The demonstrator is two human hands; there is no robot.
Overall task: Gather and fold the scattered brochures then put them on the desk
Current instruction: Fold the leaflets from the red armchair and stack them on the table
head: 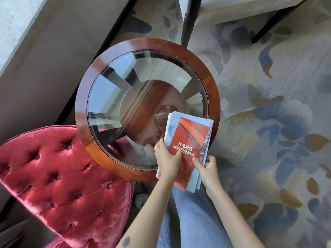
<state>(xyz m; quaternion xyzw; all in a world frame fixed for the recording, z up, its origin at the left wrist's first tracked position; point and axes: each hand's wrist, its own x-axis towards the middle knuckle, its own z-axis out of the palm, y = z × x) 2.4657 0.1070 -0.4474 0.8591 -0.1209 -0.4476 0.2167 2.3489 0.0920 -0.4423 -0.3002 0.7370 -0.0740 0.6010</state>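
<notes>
Pinching the brochures (188,138) at 6 o'clock, left hand (167,157) and right hand (208,170) sit equally near, the long axis running to 12 o'clock over the table (143,44) rim.

The round desk (81,104) is set in the middle, on the carpet (268,122) that spreads to its right. An armchair (62,172) is placed at its near left, partly overlapped by the desk's rim. A second chair (189,18) is found behind the desk, and a wall (44,51) runs along the left. The stack of brochures (189,136) is held across the desk's near right rim, gripped on its left edge by the left hand (167,158) and on its right edge by the right hand (208,170).
</notes>
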